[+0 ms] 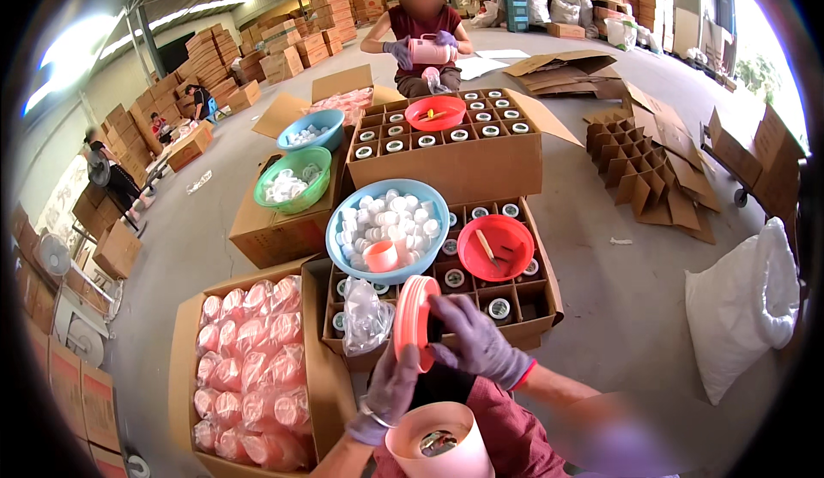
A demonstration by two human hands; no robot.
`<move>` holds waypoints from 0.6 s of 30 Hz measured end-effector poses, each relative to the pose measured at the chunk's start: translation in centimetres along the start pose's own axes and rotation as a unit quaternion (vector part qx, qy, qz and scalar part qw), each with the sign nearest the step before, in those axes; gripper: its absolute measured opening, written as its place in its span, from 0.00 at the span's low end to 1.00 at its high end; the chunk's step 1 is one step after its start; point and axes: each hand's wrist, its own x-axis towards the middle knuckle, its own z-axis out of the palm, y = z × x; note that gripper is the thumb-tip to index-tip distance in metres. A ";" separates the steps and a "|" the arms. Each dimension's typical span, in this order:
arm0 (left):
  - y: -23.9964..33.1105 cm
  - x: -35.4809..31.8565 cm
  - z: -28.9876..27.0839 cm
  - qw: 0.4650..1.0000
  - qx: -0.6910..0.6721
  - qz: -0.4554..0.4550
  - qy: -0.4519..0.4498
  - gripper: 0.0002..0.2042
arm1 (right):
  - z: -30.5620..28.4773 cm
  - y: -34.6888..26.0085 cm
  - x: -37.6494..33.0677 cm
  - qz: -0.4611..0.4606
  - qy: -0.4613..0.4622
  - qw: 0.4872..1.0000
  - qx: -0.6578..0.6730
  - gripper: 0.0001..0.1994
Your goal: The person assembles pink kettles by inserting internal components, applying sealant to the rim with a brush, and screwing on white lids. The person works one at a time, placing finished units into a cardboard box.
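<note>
Both of my hands wear grey-purple gloves. My left hand [390,392] grips the lower edge of a round pink screw lid [407,319], which stands on edge with its ridged rim to the left. My right hand [482,341] has its fingers curled at the lid's right side; some fingertips are hidden behind or inside it. Below the hands, a pink cylindrical container [429,426] stands open-topped at my lap, with something shiny inside. A crumpled clear plastic bag [367,317] lies just left of the lid, on the divided carton [536,337].
A blue basin [336,259] of small white caps and a red bowl [506,236] with a knife rest on the divided carton. Left is a box of bagged pink containers [253,332]. Right stands a white sack [730,315]. Opposite, a co-worker [421,36] holds a pink container.
</note>
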 end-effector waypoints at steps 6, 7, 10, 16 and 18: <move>0.2 0.3 1.4 0.981 0.076 0.176 -0.001 0.34 | 1.2 -4.6 1.3 0.191 0.091 0.953 0.218 0.24; 0.8 0.9 1.7 0.965 0.113 0.234 0.010 0.35 | 1.4 -4.6 0.9 0.149 0.088 0.970 0.169 0.24; 1.3 0.8 0.9 0.877 0.333 0.344 0.030 0.35 | 1.5 -4.9 0.2 0.193 0.071 0.896 0.394 0.25; 0.6 -1.7 -4.1 0.938 0.182 0.273 -0.110 0.29 | 1.2 -1.9 -1.4 0.462 -0.126 0.631 0.610 0.19; -0.4 -3.4 -3.8 0.989 0.069 0.106 -0.078 0.28 | -3.0 -0.1 -2.4 0.539 -0.195 0.734 0.363 0.17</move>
